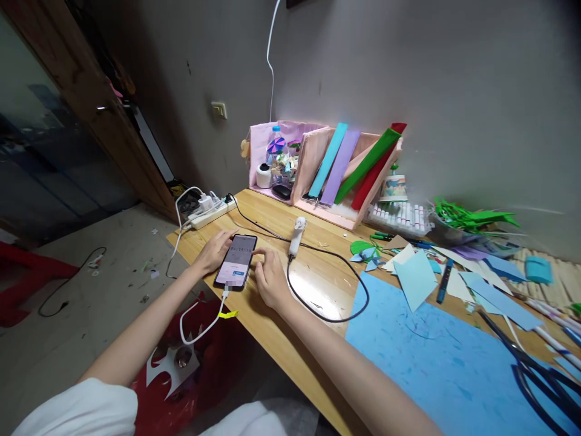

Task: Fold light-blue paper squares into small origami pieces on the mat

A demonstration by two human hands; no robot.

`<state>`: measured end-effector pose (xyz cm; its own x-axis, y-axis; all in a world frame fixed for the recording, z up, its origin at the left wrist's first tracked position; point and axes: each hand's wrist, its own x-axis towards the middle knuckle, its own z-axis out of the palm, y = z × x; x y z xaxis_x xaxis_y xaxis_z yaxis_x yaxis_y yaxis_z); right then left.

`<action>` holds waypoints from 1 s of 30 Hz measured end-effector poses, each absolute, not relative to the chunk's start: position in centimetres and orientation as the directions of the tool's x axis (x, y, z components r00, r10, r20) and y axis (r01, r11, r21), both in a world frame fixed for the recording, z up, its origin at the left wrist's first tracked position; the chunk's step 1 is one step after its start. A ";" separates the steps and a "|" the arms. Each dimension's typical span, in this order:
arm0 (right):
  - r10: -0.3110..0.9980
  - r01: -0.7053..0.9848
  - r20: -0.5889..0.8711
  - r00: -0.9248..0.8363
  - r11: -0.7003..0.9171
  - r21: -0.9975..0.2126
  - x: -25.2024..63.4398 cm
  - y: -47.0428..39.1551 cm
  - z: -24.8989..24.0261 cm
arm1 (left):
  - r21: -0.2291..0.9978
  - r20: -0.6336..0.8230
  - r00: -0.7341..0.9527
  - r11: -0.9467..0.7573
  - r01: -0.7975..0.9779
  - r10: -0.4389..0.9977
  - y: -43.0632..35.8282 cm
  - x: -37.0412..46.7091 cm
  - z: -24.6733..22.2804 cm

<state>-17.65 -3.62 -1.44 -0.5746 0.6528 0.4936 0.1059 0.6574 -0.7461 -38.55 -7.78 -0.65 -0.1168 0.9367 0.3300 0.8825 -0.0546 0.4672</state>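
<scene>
A black-edged smartphone [235,262] lies near the table's left front edge, its lit screen showing a large time readout and a white panel. A white charging cable [200,341] with a yellow tag [228,315] runs from its lower end. Along the phone's left side rests my left hand [215,252], fingers stretched toward the upper corner. My right hand [271,277] is on the other side; its index finger points to the phone's right edge while the other fingers bend loosely, holding nothing visible. Beside it, a white device [297,236] is plugged into a black cable [333,320].
A power strip [213,213] sits at the back left. Against the wall stands a pink organizer [310,163] with coloured strips. Blue paper [408,357], paper scraps [415,275], a marker box [399,217] and dark scissors [531,363] cover the right side. Below is a red bag [213,369].
</scene>
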 end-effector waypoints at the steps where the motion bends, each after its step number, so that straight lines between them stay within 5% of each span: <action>1: 0.657 0.105 0.491 -0.572 0.653 -0.750 -17.6 -3.6 -1.4 | 0.462 0.332 -0.116 -0.054 0.885 0.936 -7.8 -38.6 -0.7; 17: 0.440 0.038 0.461 -0.770 0.753 -0.657 -17.4 -4.0 -0.7 | 0.481 0.351 -0.163 -0.028 0.876 0.922 -7.8 -38.4 -0.7; 30: 0.590 0.100 0.462 -0.662 0.681 -0.726 -17.8 -3.7 -1.3 | 0.521 0.358 -0.194 -0.023 0.853 0.913 -8.1 -38.3 -0.7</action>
<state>-17.85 -3.68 -1.27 -0.6618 0.5900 0.4624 0.0999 0.6808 -0.7256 -38.27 -8.10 -0.75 -0.1941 0.9132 0.3582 0.8533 -0.0229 0.5209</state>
